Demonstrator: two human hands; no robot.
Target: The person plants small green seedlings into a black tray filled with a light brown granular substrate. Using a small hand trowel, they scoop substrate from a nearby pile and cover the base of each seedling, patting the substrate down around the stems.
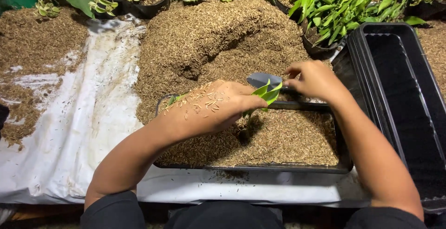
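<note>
From where I stand, the left hand (218,106), dusted with husk flakes, is closed around the stem of a small green-leaved cutting (268,93), holding it upright over the far middle of the long black plastic planter tray (260,167), which is filled nearly to the rim with brown rice-husk medium (288,138). The right hand (316,79) is curled around what looks like the handle of a grey scoop (261,79) at the tray's far edge, just beside the leaves. To do this well, I would judge the stem should stay vertical with its base sunk into the husk while the scoop brings more from the big husk heap (218,38) behind, poured gently round the stem, not onto the leaves. A stack of empty black trays (404,99) sits to the right.
</note>
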